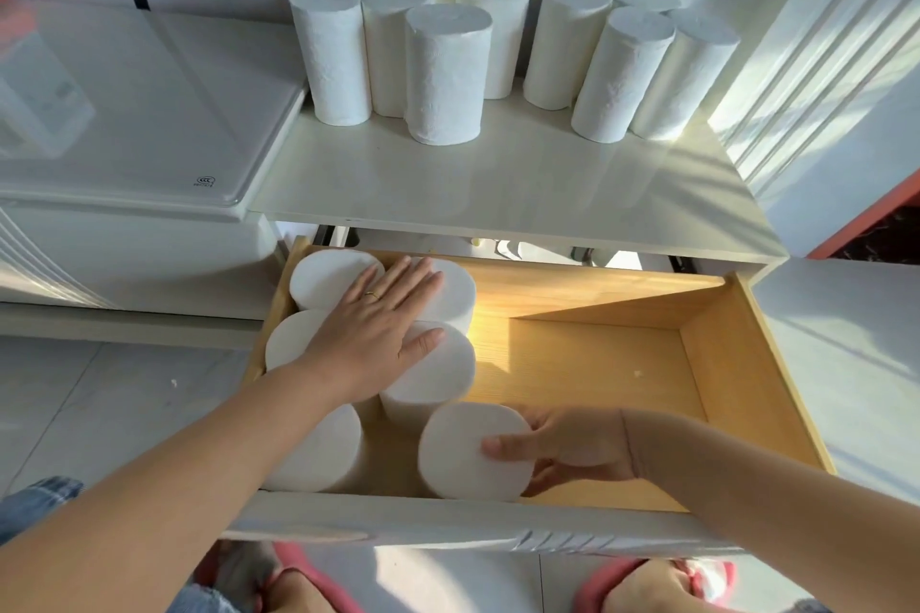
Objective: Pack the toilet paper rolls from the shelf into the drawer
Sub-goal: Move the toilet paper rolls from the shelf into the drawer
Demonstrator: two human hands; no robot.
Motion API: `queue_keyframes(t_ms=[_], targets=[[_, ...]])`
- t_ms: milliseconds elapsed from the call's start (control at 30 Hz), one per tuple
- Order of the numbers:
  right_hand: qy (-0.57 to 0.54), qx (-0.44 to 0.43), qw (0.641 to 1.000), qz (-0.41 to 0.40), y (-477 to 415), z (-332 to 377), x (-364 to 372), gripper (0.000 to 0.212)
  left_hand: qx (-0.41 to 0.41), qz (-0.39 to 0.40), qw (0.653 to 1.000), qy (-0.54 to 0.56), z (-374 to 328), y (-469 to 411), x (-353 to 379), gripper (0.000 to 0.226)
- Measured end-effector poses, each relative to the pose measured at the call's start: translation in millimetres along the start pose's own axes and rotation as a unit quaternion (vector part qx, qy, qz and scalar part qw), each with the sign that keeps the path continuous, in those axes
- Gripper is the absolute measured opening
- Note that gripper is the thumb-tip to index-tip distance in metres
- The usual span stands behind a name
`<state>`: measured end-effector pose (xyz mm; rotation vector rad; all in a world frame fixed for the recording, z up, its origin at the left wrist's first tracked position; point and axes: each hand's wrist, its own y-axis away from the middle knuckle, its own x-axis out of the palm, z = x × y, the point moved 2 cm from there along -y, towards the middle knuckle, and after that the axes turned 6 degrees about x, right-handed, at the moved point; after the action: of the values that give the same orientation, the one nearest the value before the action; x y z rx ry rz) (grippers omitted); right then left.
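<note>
Head view: the right hand grips a fat white roll standing in the wooden drawer. The left hand lies flat, fingers spread, on packed rolls. More rolls stand on the shelf.

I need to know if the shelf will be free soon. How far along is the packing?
Roughly a third done. Five rolls already stand upright at the drawer's left end, steadied by the flat left hand. The right hand is seating a sixth roll at the front. Nine rolls on the shelf remain.
</note>
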<state>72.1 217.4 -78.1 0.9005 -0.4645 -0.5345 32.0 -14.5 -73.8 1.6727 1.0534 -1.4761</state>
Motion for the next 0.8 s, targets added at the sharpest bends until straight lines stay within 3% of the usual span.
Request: queue_keyframes(t_ms=[333, 433, 500, 533, 600, 667, 733, 800], targets=[[-0.082, -0.003, 0.995, -0.053, -24.6, 27.8, 29.0, 0.059, 0.000, -0.002, 1.000, 0.005, -1.5, -1.6, -1.3, 0.069], [0.054, 0.017, 0.996, -0.068, -12.7, 35.6, 20.4, 0.057, -0.006, -0.008, 1.000, 0.017, -1.5, -3.2, -2.7, 0.066], [0.197, -0.013, 0.968, -0.154, 2.1, 53.4, 2.2, 0.049, -0.007, -0.010, 1.000, 0.025, -1.2, -5.1, -3.5, 0.069], [0.215, -0.056, 0.953, -0.206, 10.0, 67.8, -9.0, 0.040, -0.007, -0.012, 1.000, 0.023, -0.9, -6.0, -3.8, 0.069], [0.145, -0.176, 0.922, -0.312, 25.8, 103.6, -31.5, 0.023, -0.009, -0.016, 1.000, 0.019, 0.4, -7.6, -4.4, 0.067], [0.062, -0.289, 0.855, -0.425, 31.9, 141.8, -54.1, 0.020, -0.016, -0.023, 0.999, 0.025, 2.7, -9.3, -5.0, 0.067], [0.033, -0.347, 0.795, -0.497, 23.6, 175.2, -71.7, 0.046, -0.019, -0.030, 0.999, 0.030, 5.2, -11.8, -4.8, 0.066], [0.028, -0.355, 0.770, -0.529, 7.0, 203.8, -84.7, 0.077, -0.017, -0.031, 0.999, 0.030, 7.0, -14.5, -3.5, 0.064]])
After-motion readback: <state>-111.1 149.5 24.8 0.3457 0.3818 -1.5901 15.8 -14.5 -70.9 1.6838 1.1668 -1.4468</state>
